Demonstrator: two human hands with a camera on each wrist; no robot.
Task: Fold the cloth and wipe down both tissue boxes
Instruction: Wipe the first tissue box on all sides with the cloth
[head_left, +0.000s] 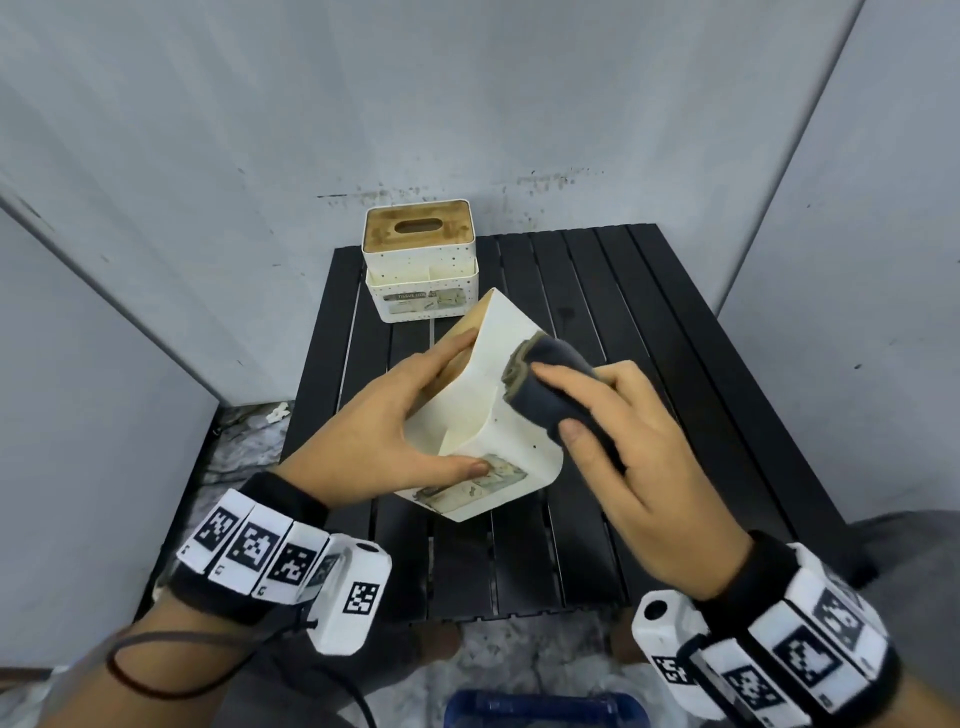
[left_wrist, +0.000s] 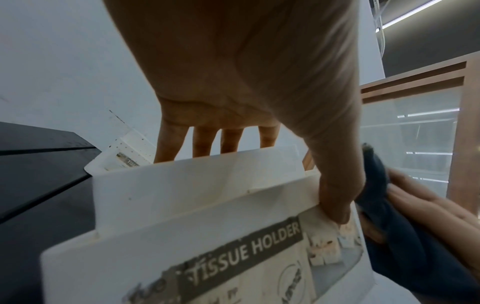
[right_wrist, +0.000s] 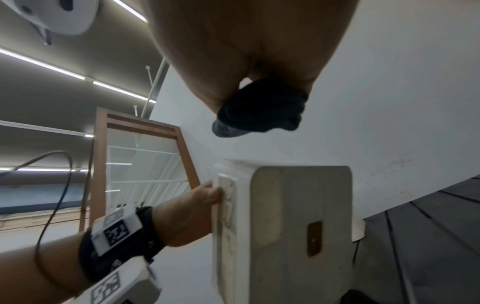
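A white tissue box (head_left: 498, 415) with a "TISSUE HOLDER" label (left_wrist: 241, 255) is tilted up above the black slatted table (head_left: 649, 415). My left hand (head_left: 395, 415) grips it, fingers on its wooden lid and thumb on the label face. My right hand (head_left: 618, 447) holds a folded dark blue cloth (head_left: 550, 384) and presses it against the box's right side. The cloth (right_wrist: 259, 109) sticks out under my palm in the right wrist view, above the box's underside (right_wrist: 298, 226). A second white tissue box (head_left: 421, 260) with a wooden slotted lid stands upright at the table's back left.
Grey wall panels close in the table on the left, back and right. A blue container (head_left: 545, 709) sits on the floor near the table's front edge. A wood-framed glass panel (right_wrist: 145, 164) stands off to one side.
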